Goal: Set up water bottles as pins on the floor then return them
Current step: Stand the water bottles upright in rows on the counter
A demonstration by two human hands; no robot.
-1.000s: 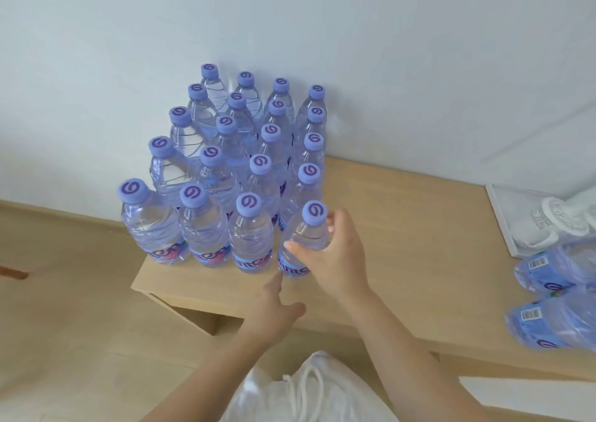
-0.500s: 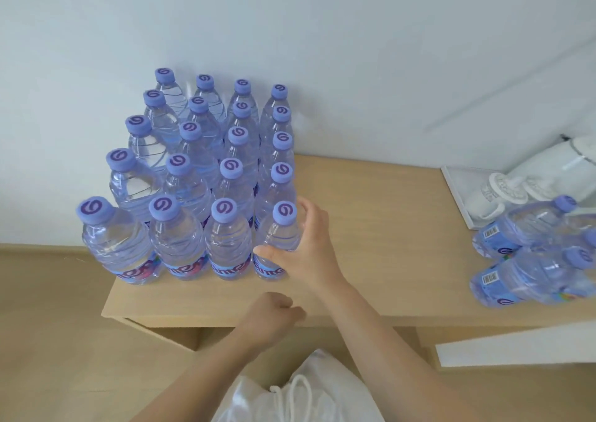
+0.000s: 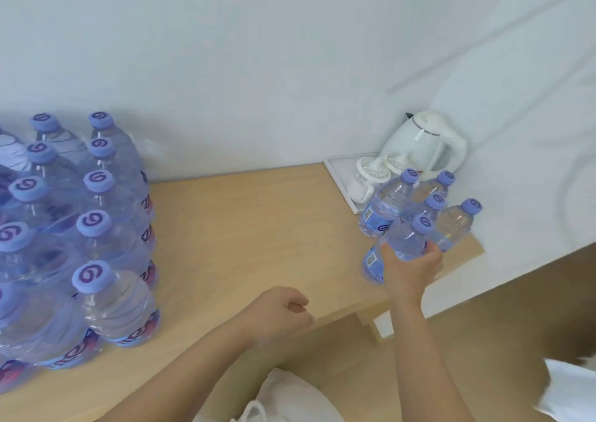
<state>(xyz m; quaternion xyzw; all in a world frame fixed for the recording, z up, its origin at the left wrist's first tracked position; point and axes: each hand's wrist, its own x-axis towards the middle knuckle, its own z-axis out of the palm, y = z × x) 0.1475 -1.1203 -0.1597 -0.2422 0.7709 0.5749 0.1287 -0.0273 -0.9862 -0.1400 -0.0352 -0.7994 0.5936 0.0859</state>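
Observation:
A tight block of several clear water bottles [image 3: 96, 260] with purple caps stands on the left of the wooden table [image 3: 245, 228]. At the table's right end stands a smaller cluster of several bottles [image 3: 429, 202]. My right hand [image 3: 409, 267] grips the nearest bottle [image 3: 403, 244] of that cluster around its body. My left hand [image 3: 283, 312] hovers over the table's front edge with its fingers curled, holding nothing.
A white kettle [image 3: 422, 144] and white cups [image 3: 367, 176] sit on a white tray [image 3: 338, 176] in the back right corner, just behind the small cluster. A white wall runs behind the table. White cloth [image 3: 283, 399] lies at the bottom, over wooden floor [image 3: 483, 341].
My right hand left the front right bottle of the big block and moved to the right cluster, where it now grips a bottle. The view swung right. My left hand curled.

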